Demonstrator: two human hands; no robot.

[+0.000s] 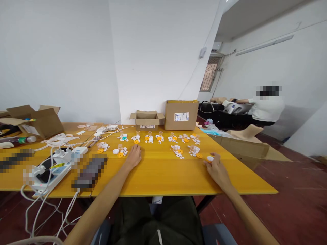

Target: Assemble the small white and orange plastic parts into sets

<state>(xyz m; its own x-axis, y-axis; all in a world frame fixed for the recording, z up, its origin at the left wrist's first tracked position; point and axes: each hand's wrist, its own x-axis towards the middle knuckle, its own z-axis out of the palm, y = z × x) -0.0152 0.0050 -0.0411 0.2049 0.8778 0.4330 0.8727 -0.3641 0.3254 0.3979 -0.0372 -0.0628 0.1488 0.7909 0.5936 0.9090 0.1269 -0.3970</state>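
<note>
My left hand rests on the yellow table, fingers curled down, just in front of an orange ring-shaped piece. Whatever its palm may contain is hidden. At the table's right side, my right hand has its thumb and fingers around a round white piece with some orange at its edge. Small groups of parts stand in rows beyond my hands: clear plastic cups, orange rings, small white discs and one teal piece.
An open carton and a taller cardboard box stand against the wall. On the left lie a power strip with tangled cables, a dark phone-like device, a bottle and another open box. A person sits far right.
</note>
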